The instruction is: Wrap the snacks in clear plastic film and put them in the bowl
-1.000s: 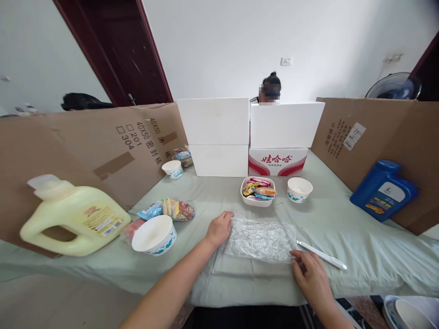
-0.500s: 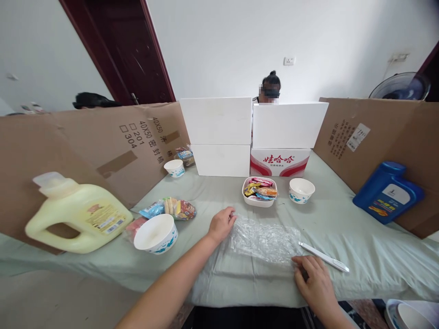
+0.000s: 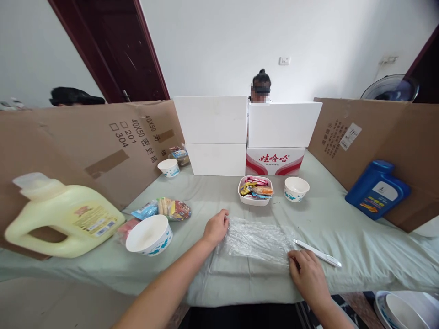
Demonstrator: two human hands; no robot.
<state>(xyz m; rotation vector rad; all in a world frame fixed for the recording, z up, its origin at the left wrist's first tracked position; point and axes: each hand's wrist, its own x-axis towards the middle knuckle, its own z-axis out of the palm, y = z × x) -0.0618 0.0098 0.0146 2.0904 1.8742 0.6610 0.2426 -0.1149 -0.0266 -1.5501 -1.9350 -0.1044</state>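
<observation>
The plastic sheet (image 3: 257,240) is clear with whitish glints, the cloth (image 3: 240,288) pale green. A slim tool (image 3: 317,252) is white. Blue motifs mark the white bowls (image 3: 297,188). The tray (image 3: 254,201) is white, its packets (image 3: 255,186) pink, yellow, orange and blue. The jug (image 3: 68,201) is pale yellow, the bottle (image 3: 375,187) deep blue. Black print marks the brown cardboard (image 3: 75,137); the white carton (image 3: 274,168) has red bands and lettering.

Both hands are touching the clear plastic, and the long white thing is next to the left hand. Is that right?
Not quite: the long white thing is next to the right hand, not the left hand. The head view shows it. Both hands are indeed touching the clear plastic.
</observation>
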